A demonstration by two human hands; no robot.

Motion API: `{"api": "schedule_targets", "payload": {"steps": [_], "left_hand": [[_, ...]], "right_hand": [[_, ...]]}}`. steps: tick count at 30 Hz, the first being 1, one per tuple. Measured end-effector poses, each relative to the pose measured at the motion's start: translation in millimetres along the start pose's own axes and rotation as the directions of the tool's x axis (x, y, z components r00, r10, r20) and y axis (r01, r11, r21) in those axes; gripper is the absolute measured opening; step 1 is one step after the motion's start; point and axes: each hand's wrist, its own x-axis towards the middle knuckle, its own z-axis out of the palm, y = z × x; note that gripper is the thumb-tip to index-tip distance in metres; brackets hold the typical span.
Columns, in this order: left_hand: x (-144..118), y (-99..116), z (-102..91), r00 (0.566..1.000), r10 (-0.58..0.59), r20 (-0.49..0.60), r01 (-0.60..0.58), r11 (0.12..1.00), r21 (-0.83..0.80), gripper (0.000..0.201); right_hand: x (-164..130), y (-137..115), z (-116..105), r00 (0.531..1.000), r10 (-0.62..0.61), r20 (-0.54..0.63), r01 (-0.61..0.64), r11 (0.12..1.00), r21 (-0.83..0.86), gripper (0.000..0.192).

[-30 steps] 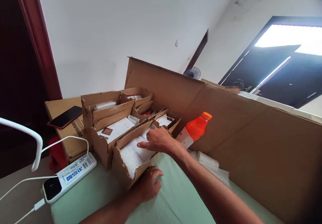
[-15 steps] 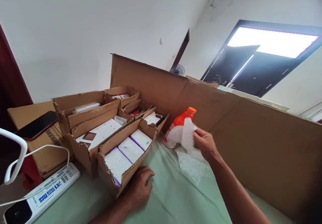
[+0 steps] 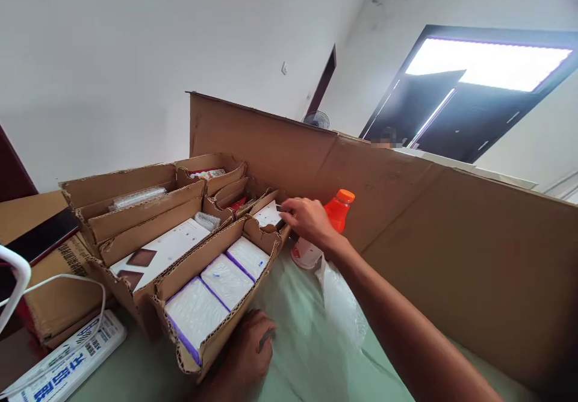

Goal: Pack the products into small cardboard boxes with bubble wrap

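Note:
My right hand (image 3: 309, 218) reaches over a small cardboard compartment of white cards (image 3: 268, 214). Its fingertips come together at the right edge of the cards, and whatever they pinch is hidden. Behind that hand stands an orange-capped bottle (image 3: 338, 212), its middle covered by my wrist. A sheet of bubble wrap (image 3: 341, 309) lies beside my right forearm on the green cloth. My left hand (image 3: 257, 342) rests loosely curled on the cloth, with nothing visible in it. Next to it is a cardboard tray (image 3: 226, 321) of white packs with purple edges (image 3: 228, 278).
More cardboard compartments (image 3: 135, 209) hold bubble-wrapped items and printed white cards. A white power bank (image 3: 72, 360) with a cable lies at lower left, near a dark phone (image 3: 40, 239) on a box. A tall cardboard panel (image 3: 451, 257) borders the table's far side.
My right hand has let go of the bubble wrap and moved left to the white cards. The bubble wrap now lies on the cloth. My left hand stays beside the tray.

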Motion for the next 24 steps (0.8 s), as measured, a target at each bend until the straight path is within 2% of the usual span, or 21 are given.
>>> {"api": "schedule_targets", "payload": {"steps": [2,5,7,11,15,17,19,24], "left_hand": [[-0.2,-0.2,-0.2,1.0,0.005,0.002,-0.005,1.0,-0.005,0.033],[-0.6,-2.4,1.1,1.0,-0.001,0.0,0.001,1.0,-0.012,0.035],[-0.6,-4.8,2.6,1.0,-0.011,0.003,0.011,1.0,-0.007,0.036],[0.0,-9.6,5.5,1.0,-0.008,0.011,0.007,1.0,0.006,0.036],[1.2,-9.7,6.6,1.0,0.006,-0.013,-0.006,1.0,0.03,0.035],[1.9,-7.6,5.8,1.0,0.011,-0.028,-0.01,0.999,0.04,0.034],[2.5,-5.2,3.8,0.999,0.021,-0.031,-0.02,0.999,0.044,0.034],[1.1,-5.2,-1.6,0.999,0.037,-0.007,-0.037,0.999,0.032,0.032]], "right_hand": [[32.4,-16.1,2.9,0.982,-0.092,0.166,0.089,0.996,0.025,0.027],[63.8,-28.1,12.6,0.904,-0.224,0.363,0.216,0.974,0.065,0.02],[71.5,-33.1,15.9,0.869,-0.272,0.414,0.267,0.961,0.071,0.021],[69.0,-41.4,14.5,0.837,-0.3,0.458,0.304,0.95,0.067,0.025],[66.1,-46.5,17.1,0.812,-0.277,0.513,0.27,0.959,0.091,0.01],[66.6,-47.0,21.1,0.821,-0.266,0.506,0.235,0.964,0.125,0.008],[66.3,-45.2,25.1,0.858,-0.256,0.446,0.191,0.964,0.185,0.017],[58.7,-36.7,36.7,0.976,-0.15,0.157,0.084,0.928,0.363,0.028]]}}
